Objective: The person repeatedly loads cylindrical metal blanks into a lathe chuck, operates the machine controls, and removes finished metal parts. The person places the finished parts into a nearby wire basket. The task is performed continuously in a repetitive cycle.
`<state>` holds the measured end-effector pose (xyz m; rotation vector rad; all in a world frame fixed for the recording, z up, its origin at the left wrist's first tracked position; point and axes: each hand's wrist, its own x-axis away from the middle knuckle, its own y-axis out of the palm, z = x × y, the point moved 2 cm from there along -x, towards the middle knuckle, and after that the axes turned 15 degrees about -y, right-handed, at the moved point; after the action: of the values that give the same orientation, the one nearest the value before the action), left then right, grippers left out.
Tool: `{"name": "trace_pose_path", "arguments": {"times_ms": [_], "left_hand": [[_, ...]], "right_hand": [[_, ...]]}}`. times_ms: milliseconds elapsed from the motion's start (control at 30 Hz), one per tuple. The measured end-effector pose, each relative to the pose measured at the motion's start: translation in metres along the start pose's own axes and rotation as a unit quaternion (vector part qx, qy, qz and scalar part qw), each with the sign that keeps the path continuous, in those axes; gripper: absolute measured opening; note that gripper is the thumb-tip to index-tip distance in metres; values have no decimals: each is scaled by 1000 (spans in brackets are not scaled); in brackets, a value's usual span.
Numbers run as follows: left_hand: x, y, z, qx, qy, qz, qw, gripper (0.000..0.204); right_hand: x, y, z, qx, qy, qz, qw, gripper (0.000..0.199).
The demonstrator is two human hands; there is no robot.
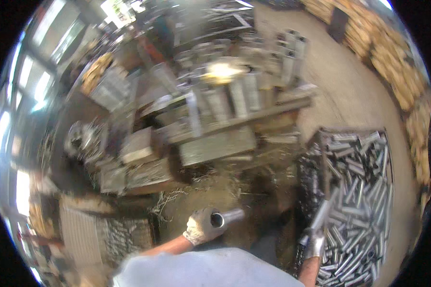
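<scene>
While L hand (202, 226) grips a short metal tube (226, 218) & R hand (315, 241) clasps another tube (323, 214) over the bin (387, 143), I reckon either may slip, gloves being loose.

Blurred workbench (234, 122) (cluttered), stacked woven sacks (392, 62).

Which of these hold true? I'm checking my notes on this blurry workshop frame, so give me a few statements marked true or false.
1. The gloved left hand grips a short grey metal tube. True.
2. The gloved right hand is empty. False: it holds another grey metal tube.
3. The dark bin of metal tubes lies on the person's right. True.
4. The bin holds wooden blocks. False: grey metal tubes.
</scene>
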<state>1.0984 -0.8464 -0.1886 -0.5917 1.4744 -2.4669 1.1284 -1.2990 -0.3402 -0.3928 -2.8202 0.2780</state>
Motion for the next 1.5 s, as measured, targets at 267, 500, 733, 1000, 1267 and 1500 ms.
{"name": "trace_pose_path", "arguments": {"times_ms": [267,500,733,1000,1267,1500], "left_hand": [[92,-174,-298,187,-134,296,927,42],[63,-327,-388,335,-138,386,848,35],[-58,-377,-417,330,-107,307,886,33],[-62,-372,-457,363,-99,204,904,49],[-129,-361,-523,182,-65,160,968,44],[-185,-516,-538,62,85,470,876,44]], "right_hand": [[134,324,-267,-116,-233,-198,945,43],[144,513,-474,78,-526,-307,789,47],[74,766,-539,136,-582,-326,732,52],[25,923,-497,74,-475,-381,790,59],[61,910,-536,520,-509,-468,501,49],[185,983,-498,393,-392,-688,467,35]]}}
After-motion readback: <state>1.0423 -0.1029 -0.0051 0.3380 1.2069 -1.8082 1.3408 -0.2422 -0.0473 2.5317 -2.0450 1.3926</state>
